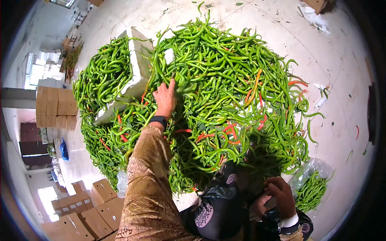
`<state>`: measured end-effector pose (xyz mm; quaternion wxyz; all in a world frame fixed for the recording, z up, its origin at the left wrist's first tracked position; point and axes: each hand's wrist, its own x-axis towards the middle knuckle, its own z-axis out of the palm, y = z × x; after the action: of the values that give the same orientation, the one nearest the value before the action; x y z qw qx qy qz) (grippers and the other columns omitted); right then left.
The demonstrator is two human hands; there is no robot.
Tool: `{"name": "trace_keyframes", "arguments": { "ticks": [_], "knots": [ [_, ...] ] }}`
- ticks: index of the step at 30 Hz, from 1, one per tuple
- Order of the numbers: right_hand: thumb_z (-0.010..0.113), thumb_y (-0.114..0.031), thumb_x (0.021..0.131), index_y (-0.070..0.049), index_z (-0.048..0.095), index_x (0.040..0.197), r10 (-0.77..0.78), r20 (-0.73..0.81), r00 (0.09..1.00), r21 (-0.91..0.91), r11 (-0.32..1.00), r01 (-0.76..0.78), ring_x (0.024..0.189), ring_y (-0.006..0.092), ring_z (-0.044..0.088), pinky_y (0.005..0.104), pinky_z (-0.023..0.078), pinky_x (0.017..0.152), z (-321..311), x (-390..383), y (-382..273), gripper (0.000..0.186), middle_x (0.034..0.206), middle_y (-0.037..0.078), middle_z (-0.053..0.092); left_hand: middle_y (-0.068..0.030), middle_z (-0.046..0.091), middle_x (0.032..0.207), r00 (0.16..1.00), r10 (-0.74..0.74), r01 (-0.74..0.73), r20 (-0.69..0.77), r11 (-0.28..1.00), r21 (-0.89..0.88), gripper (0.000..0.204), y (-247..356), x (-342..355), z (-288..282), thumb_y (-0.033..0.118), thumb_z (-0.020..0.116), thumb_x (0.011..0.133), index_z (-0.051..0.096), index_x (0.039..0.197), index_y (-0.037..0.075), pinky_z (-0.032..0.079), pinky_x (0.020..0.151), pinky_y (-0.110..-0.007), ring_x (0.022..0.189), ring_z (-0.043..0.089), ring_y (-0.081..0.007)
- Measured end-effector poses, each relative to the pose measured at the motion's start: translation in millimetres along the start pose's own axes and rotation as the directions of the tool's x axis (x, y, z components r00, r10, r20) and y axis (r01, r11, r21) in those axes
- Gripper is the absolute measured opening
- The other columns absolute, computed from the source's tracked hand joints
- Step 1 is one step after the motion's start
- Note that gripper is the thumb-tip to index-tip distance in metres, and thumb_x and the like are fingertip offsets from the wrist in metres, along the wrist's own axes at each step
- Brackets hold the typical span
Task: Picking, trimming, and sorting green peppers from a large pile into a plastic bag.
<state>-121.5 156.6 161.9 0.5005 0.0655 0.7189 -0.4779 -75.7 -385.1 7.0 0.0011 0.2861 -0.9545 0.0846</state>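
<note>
A big heap of long green chili peppers, with some red and orange ones, covers the middle of the floor. My left hand, below a dark wristband, reaches onto the upper middle of the heap, fingers apart and touching the peppers. Beside it a white foam box lies among the peppers with more piled in it. My right hand is low at the right, over my black patterned garment, its fingers curled; what they hold is too small or hidden to make out.
A clear plastic bag of green peppers lies at the lower right. Cardboard boxes are stacked at the left and more at the lower left. A blue bundle lies on the pale floor. White scraps lie at the upper right.
</note>
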Motion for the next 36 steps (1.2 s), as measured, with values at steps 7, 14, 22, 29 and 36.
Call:
{"name": "trace_keyframes", "arguments": {
  "ticks": [7, 14, 22, 29, 36],
  "knots": [
    [0.060, -0.016, 0.089, 0.002, 0.065, 0.108, 0.030, -0.025, 0.999, 0.053, 0.998, -0.029, 0.088, 0.0186, 0.066, 0.0297, 0.051, 0.080, 0, -7, 1, 0.027, 0.098, 0.012, 0.068, -0.0193, 0.047, 0.135, 0.991, -0.117, 0.120, 0.063, 0.991, -0.051, 0.070, 1, -12, 14, 0.009, 0.070, 0.073, 0.044, 0.137, 0.020, 0.042, 0.086, -0.065, 0.120, 0.049, -0.0354],
    [0.059, -0.012, 0.088, 0.002, 0.065, 0.108, 0.008, -0.018, 1.000, 0.074, 0.997, -0.007, 0.091, 0.0174, 0.065, 0.0296, 0.050, 0.082, 6, -19, -20, 0.024, 0.097, 0.010, 0.068, -0.0135, 0.053, 0.102, 0.992, -0.105, 0.087, -0.073, 0.974, -0.210, 0.037, 1, -31, 7, 0.001, 0.068, 0.065, 0.061, 0.100, 0.011, 0.039, 0.071, -0.050, 0.093, 0.058, -0.0362],
    [0.057, -0.011, 0.090, 0.001, 0.063, 0.107, -0.057, 0.008, 0.998, 0.048, 0.997, 0.056, 0.087, 0.0155, 0.062, 0.0291, 0.049, 0.078, 12, -21, -20, 0.022, 0.095, 0.009, 0.066, -0.0107, 0.048, 0.085, 0.918, 0.378, -0.397, -0.122, 0.871, -0.290, 0.017, 12, -132, -41, 0.005, 0.062, 0.068, 0.057, 0.084, 0.009, 0.037, 0.074, -0.047, 0.082, 0.053, -0.0322],
    [0.054, -0.010, 0.088, 0.000, 0.063, 0.105, -0.037, 0.006, 0.999, 0.032, 0.999, 0.037, 0.089, 0.0144, 0.060, 0.0276, 0.047, 0.082, 20, -20, -28, 0.021, 0.097, 0.007, 0.066, -0.0078, 0.050, 0.094, 0.687, 0.607, -0.575, 0.399, 0.790, -0.212, 0.023, 34, -246, -78, 0.015, 0.061, 0.078, 0.061, 0.101, 0.012, 0.037, 0.084, -0.049, 0.096, 0.056, -0.0246],
    [0.055, -0.012, 0.090, 0.000, 0.063, 0.106, -0.042, 0.036, 0.998, 0.027, 0.999, 0.041, 0.089, 0.0147, 0.061, 0.0277, 0.048, 0.082, 18, -13, -18, 0.021, 0.097, 0.007, 0.066, -0.0142, 0.065, 0.106, -0.050, 0.520, -0.448, 0.852, 0.751, -0.485, 0.045, 39, -291, -109, 0.025, 0.070, 0.079, 0.066, 0.123, 0.018, 0.045, 0.092, -0.048, 0.105, 0.061, -0.0285]
  ]
}}
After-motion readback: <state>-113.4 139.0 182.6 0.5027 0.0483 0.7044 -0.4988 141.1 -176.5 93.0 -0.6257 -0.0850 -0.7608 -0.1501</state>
